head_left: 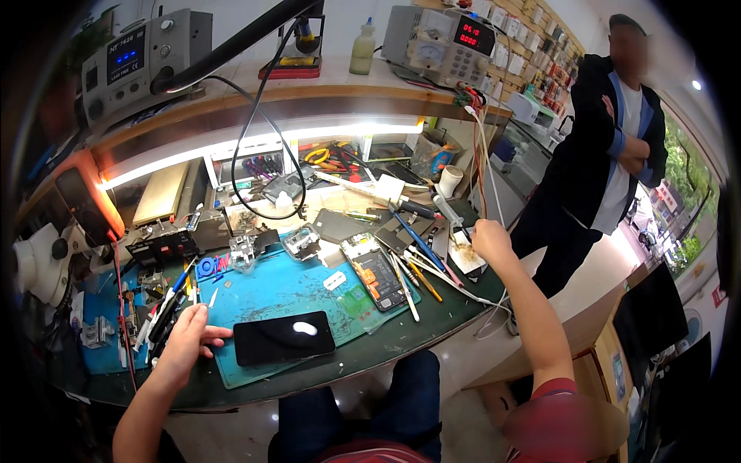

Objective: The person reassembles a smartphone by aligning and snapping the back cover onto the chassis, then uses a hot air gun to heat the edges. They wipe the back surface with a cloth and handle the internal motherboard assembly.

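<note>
My left hand (185, 343) is at the left edge of the blue work mat (270, 297), thumb and forefinger pinched together. A small pale pointed piece (214, 297) shows just beyond those fingertips; I cannot tell whether they hold it. The other fingers reach the edge of a black phone screen (284, 339) lying on the mat. Stretched out to the right, my right hand (492, 241) is closed above a small white pad with brown stains (467, 258). What its fingers grip is too small to make out. A syringe (446, 210) lies beside that hand.
An opened phone (376, 272) lies right of the screen, near pens and brushes (421, 270). Tools crowd the mat's left side (166, 312). A black cable (258, 116) loops over the bench. Beyond my right arm stands a person (610, 139) with folded arms.
</note>
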A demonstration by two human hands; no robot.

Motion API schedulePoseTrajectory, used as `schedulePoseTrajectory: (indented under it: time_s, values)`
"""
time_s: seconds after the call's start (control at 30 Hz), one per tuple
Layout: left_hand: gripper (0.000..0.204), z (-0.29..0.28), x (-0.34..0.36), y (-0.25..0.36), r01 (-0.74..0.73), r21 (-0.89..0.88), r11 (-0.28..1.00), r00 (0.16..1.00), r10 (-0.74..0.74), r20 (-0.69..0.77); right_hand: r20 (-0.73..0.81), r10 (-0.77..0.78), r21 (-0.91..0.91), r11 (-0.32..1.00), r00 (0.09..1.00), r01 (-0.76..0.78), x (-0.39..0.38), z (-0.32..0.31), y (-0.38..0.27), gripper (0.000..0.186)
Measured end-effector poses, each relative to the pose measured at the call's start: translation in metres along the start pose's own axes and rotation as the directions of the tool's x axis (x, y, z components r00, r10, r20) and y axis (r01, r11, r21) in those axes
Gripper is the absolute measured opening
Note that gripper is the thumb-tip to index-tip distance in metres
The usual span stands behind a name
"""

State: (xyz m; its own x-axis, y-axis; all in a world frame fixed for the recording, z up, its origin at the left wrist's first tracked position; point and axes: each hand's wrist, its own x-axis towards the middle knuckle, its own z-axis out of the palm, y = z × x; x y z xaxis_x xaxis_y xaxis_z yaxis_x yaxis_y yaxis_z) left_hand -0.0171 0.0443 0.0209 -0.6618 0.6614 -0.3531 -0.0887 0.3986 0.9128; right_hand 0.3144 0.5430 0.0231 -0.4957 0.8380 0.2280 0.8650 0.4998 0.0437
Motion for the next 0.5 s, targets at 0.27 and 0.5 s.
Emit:
schedulePoseTrajectory:
  time_s: [0.27,0.5]
  values:
    - [0.02,-0.002,-0.051,0.015,-0.491,0.429,0.758,0.777,0.604,-0.177,-0.01,-0.053,-0.03,0.998,0.999,0.053,-0.032,-0.036,-0.006,0.017]
    - [0.027,0.057,-0.118,-0.011,0.248,-0.642,0.726,0.895,0.082,0.439,0.024,-0.034,-0.073,0.997,0.999,0.036,-0.046,-0.016,-0.006,0.015]
